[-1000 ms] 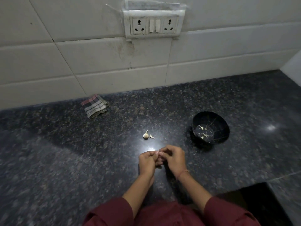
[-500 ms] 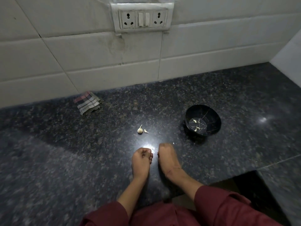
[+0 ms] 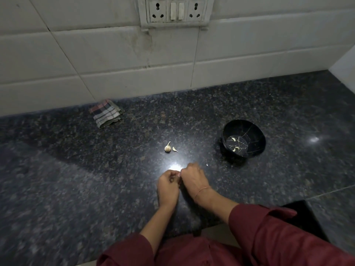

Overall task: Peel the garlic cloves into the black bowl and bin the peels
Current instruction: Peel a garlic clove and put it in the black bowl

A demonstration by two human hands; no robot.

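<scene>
Head view: my left hand (image 3: 168, 187) and right hand (image 3: 193, 179) met lower centre, near black bowl (image 3: 256, 136), shortening drops.
Grip: fingers curled; contents unseen.

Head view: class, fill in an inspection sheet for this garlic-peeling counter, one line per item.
Surface: dark speckled counter, with a bright glare spot.
Job's things: black bowl holds a few pale cloves; a garlic piece and a loose clove lie on the counter to its left; a small white scrap lies nearer the person; no bin seen.
Clutter: folded checked cloth by the wall.
Grippers: left hand and right hand meet, fingers curled; what they hold is hidden.
Cables: nothing seen.
Surroundings: white tiled wall with a socket panel.
</scene>
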